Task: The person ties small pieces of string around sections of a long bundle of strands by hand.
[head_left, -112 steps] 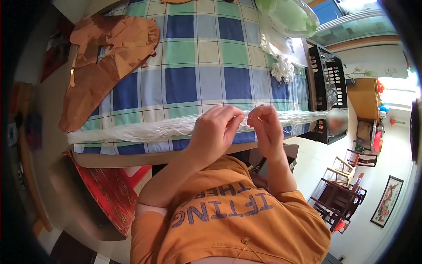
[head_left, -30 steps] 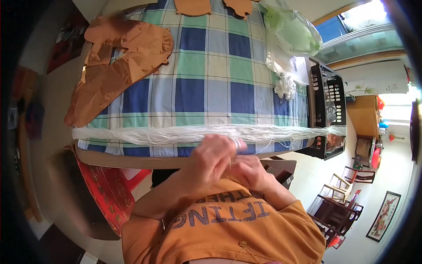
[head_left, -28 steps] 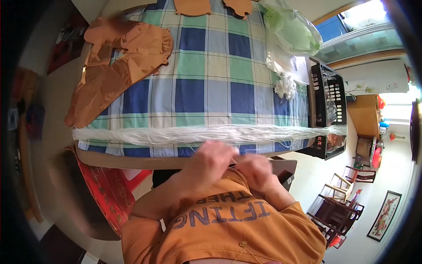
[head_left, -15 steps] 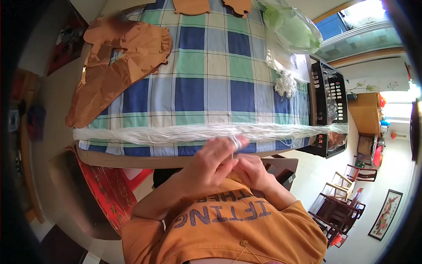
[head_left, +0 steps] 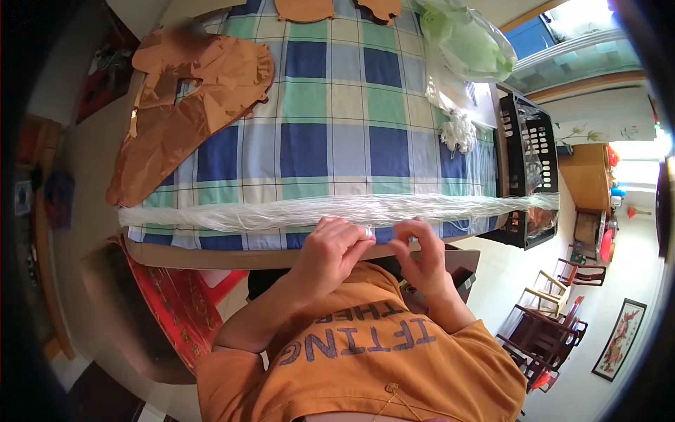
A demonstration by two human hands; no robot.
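Note:
My left hand [head_left: 333,252] is closed in a pinch, and a small bit of white thread [head_left: 368,231] shows at its fingertips. To its right, my right hand [head_left: 426,257] is raised with bent fingers and the thumb apart from them. Nothing I can make out is between them. Just beyond both hands, a long bundle of fine white threads [head_left: 281,213] lies stretched along the near edge of the bed-like surface. Its right end narrows and passes over a black plastic crate [head_left: 520,151].
Copper-coloured foil shapes [head_left: 204,91] lie on the checked cloth [head_left: 344,98] at the left. A white thread clump [head_left: 458,133] and a green-white plastic bag [head_left: 474,49] are at the right. Below the left edge hangs a red printed cloth [head_left: 172,302]. Wooden chairs [head_left: 545,330] stand farther right.
My hands were close together, with white thread looped at my left fingers. Now they are apart: the left has lowered slightly, and the right has moved up and right with its thumb apart.

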